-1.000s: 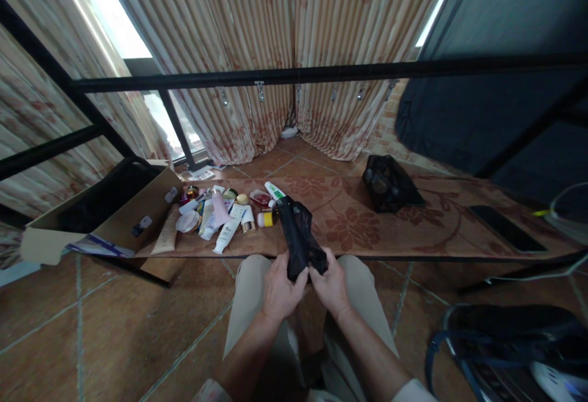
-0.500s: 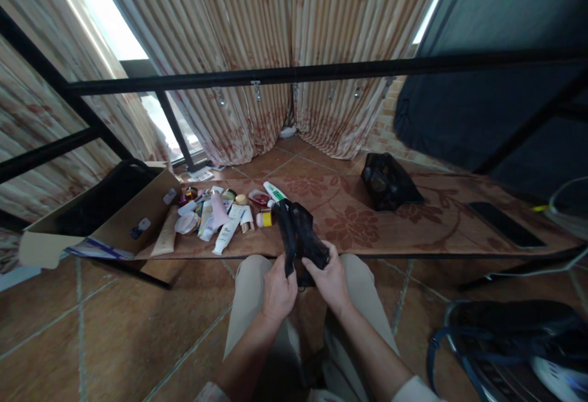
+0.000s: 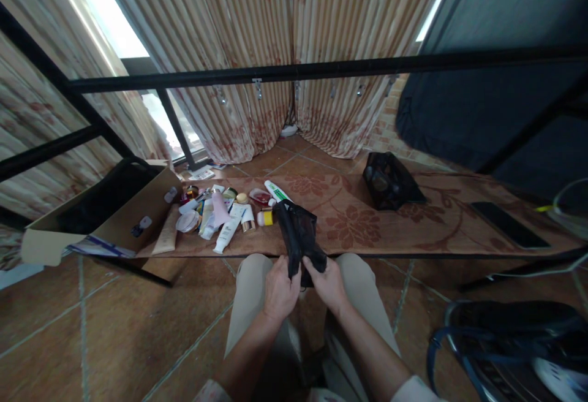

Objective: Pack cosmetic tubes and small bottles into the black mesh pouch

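Note:
A black mesh pouch [image 3: 294, 230] is between my hands, over my knees at the front edge of the cloth-covered bench. My left hand [image 3: 281, 288] is closed on its left edge, and my right hand [image 3: 328, 282] grips the near right side with the thumb on top. The pouch's far end rests near a white and green tube [image 3: 277, 191] and a small yellow-labelled bottle [image 3: 265, 217]. Left of these lies a pile of cosmetics, among them a white tube [image 3: 228, 230], a pink tube [image 3: 220, 208] and a round clear case [image 3: 187, 221]. What the pouch contains, if anything, is hidden.
A second black mesh pouch [image 3: 390, 181], with items inside, stands right of centre on the bench [image 3: 344, 230]. A phone [image 3: 509, 224] lies at the right end. An open cardboard box [image 3: 142, 212] holds the left end. A black metal bar [image 3: 321, 71] crosses beyond.
My hands have drawn slightly closer together. The two sides of the pouch, spread apart before, now lie nearer each other. The things on the bench have not moved.

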Available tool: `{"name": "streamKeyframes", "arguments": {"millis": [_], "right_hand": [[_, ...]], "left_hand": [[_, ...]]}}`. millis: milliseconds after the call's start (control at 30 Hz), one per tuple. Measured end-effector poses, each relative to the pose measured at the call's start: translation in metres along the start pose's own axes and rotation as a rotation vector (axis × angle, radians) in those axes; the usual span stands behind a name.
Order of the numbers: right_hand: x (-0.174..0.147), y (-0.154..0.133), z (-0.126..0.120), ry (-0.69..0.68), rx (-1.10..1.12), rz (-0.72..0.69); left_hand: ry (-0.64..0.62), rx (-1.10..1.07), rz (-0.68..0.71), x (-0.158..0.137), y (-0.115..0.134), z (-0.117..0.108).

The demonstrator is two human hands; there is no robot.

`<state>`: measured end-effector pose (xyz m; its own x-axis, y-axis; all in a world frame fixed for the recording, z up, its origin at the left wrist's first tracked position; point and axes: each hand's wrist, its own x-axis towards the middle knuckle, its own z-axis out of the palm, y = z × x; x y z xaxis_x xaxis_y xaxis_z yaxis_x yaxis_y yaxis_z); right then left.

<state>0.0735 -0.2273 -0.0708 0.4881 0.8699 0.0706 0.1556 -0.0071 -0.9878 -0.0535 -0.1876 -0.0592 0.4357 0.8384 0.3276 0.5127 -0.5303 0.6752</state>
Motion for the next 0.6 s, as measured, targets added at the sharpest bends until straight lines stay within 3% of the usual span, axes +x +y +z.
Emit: {"name": "streamKeyframes", "arguments": {"millis": [600], "right_hand": [[-0.0007,0.0049,0.0012,0.003,-0.015,-0.080]], "left_hand": [[0.026,-0.006,-0.004,-0.0001,-0.0054,0.0041]]}}
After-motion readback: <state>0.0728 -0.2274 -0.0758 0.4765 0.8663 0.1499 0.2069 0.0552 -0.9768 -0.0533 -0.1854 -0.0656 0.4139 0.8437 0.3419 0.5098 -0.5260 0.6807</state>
